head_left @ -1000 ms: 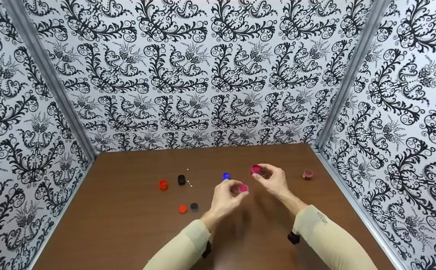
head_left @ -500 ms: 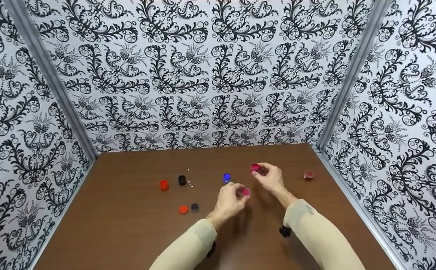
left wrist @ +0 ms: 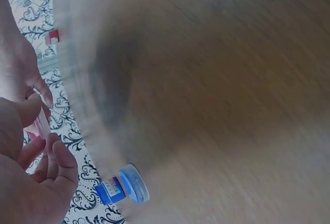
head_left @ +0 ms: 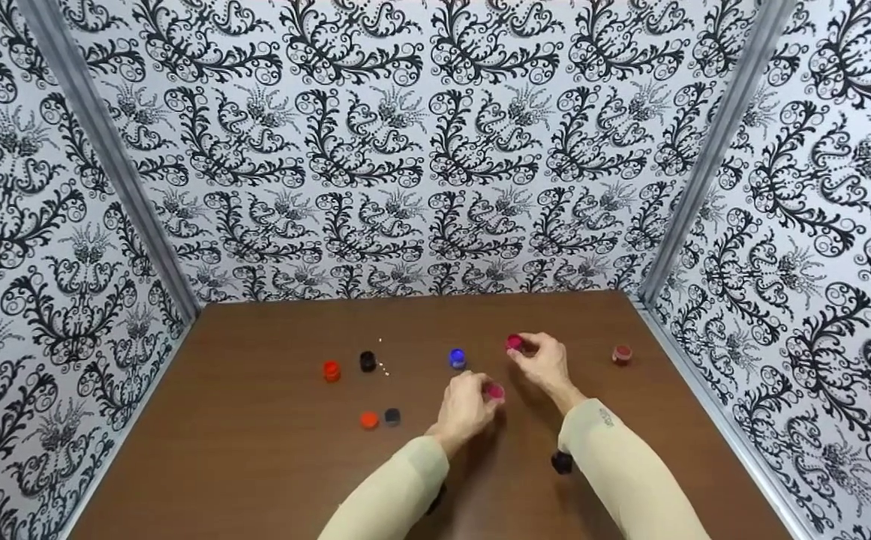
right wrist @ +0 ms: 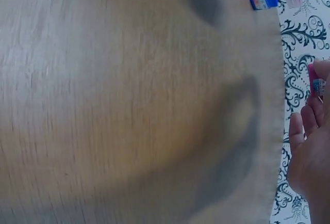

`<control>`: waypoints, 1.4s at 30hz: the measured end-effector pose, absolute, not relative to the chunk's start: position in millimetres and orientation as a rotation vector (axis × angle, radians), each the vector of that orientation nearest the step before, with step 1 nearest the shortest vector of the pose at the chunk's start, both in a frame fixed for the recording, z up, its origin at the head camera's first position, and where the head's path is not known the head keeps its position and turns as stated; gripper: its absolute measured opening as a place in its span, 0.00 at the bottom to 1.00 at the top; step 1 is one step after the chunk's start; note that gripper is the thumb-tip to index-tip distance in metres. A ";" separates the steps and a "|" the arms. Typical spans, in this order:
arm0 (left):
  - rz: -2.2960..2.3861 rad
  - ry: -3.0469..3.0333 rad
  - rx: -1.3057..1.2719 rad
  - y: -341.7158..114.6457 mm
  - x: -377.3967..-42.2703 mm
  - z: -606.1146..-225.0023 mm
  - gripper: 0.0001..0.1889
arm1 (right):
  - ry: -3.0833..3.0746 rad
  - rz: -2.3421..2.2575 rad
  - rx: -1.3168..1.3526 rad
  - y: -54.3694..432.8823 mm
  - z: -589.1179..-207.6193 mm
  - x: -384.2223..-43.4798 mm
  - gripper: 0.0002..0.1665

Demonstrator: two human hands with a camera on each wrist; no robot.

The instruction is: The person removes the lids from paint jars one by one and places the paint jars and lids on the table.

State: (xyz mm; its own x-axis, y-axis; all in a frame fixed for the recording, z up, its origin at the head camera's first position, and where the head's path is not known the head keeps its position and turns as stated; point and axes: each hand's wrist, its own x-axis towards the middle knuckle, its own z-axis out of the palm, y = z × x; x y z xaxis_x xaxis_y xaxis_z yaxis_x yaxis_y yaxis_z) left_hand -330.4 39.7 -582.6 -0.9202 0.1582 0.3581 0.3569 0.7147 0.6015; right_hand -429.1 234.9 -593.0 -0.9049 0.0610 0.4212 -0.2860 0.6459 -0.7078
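Observation:
Low over the table, my left hand (head_left: 465,409) holds a pink lid with a clear rim (head_left: 494,391) between thumb and fingers. My right hand (head_left: 545,364), farther back and to the right, pinches a small pink paint jar (head_left: 515,342); its label shows in the right wrist view. Lid and jar are apart. Just beyond my left hand stands a blue paint jar (head_left: 457,358). Its blue lid (left wrist: 134,184) appears beside it in the left wrist view and is hidden in the head view.
To the left stand a red jar (head_left: 331,370) and a black jar (head_left: 367,361), with small white specks (head_left: 382,367) alongside. Nearer lie an orange-red lid (head_left: 369,420) and a dark lid (head_left: 392,416). A dark red jar (head_left: 622,355) sits far right. Patterned walls (head_left: 435,150) enclose the table.
My left hand has moved slightly right and toward me, lowering with the pink lid. The right hand keeps hold of the pink jar, nearly in place, while its forearm has shifted left.

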 end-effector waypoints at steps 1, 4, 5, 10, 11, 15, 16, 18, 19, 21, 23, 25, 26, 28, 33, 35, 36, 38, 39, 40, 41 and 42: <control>-0.983 -2.647 -0.398 40.4 -330.7 -584.1 0.06 | -2.460 1.147 0.179 235.3 -595.0 -429.7 0.20; -0.897 -2.673 -0.368 43.6 -331.6 -586.7 0.07 | -2.496 1.127 0.150 236.2 -599.9 -432.2 0.21; -0.867 -2.687 -0.361 44.8 -332.0 -586.9 0.06 | -2.515 1.124 0.131 236.3 -600.9 -432.8 0.21; -0.731 -2.746 -0.367 53.0 -332.8 -586.3 0.09 | -2.590 1.088 0.085 237.1 -605.6 -435.9 0.22; -0.702 -2.755 -0.373 54.7 -332.8 -586.8 0.09 | -2.601 1.079 0.085 237.4 -606.5 -436.5 0.22; -0.605 -2.759 -0.395 61.7 -333.2 -590.6 0.09 | -2.628 1.062 0.066 240.8 -609.8 -437.5 0.22; -0.579 -2.756 -0.393 63.4 -333.3 -592.2 0.09 | -2.636 1.056 0.058 241.9 -610.4 -437.4 0.22; -0.543 -2.748 -0.385 66.2 -333.6 -595.6 0.09 | -2.669 1.045 0.031 243.9 -611.3 -436.6 0.23; -0.528 -2.745 -0.376 67.4 -333.9 -597.4 0.10 | -2.688 1.037 0.020 244.6 -611.6 -436.2 0.23; -0.510 -2.746 -0.355 69.0 -334.6 -600.4 0.10 | -2.728 1.011 0.006 245.1 -612.1 -435.5 0.24; -0.502 -2.755 -0.332 69.8 -335.2 -601.9 0.11 | -2.762 0.976 0.005 244.8 -612.8 -435.4 0.25; -0.512 -2.773 -0.314 69.7 -335.4 -601.7 0.12 | -2.776 0.949 0.009 243.7 -613.4 -435.7 0.25; -0.515 -2.782 -0.309 69.6 -335.3 -601.5 0.12 | -2.780 0.938 0.011 243.1 -613.7 -435.9 0.25; -0.521 -2.805 -0.304 69.1 -335.3 -601.9 0.12 | -2.790 0.929 0.004 241.8 -613.6 -436.1 0.24; -0.528 -2.829 -0.321 69.5 -338.3 -606.2 0.09 | -2.817 0.946 -0.034 238.4 -610.3 -436.7 0.24; -0.531 -2.834 -0.324 70.2 -338.8 -607.7 0.10 | -2.817 0.944 -0.054 237.6 -610.6 -436.6 0.25; -0.531 -2.832 -0.326 70.3 -338.9 -607.9 0.10 | -2.816 0.939 -0.066 237.3 -611.1 -437.1 0.25; -0.530 -2.839 -0.325 70.4 -338.8 -607.7 0.11 | -2.813 0.927 -0.088 236.8 -612.5 -438.2 0.25; -0.527 -2.848 -0.321 70.4 -338.5 -607.4 0.12 | -2.812 0.922 -0.098 236.6 -613.6 -438.7 0.25; -0.530 -2.857 -0.317 70.3 -338.2 -607.0 0.12 | -2.814 0.919 -0.107 236.5 -614.6 -439.1 0.25; -0.531 -2.867 -0.315 70.2 -337.9 -606.9 0.12 | -2.816 0.917 -0.115 236.3 -615.8 -439.4 0.26; -0.535 -2.876 -0.313 70.2 -337.7 -606.6 0.12 | -2.817 0.917 -0.120 236.1 -616.9 -439.6 0.26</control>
State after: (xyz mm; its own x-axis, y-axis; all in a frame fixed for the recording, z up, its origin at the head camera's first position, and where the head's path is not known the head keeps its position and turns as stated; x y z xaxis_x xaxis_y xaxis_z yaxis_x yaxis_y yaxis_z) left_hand -337.7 70.2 -606.6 -0.9578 0.1700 0.2317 0.2419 0.9122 0.3308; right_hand -439.6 236.1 -616.9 -0.9812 0.1309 0.1422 0.0221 0.8068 -0.5904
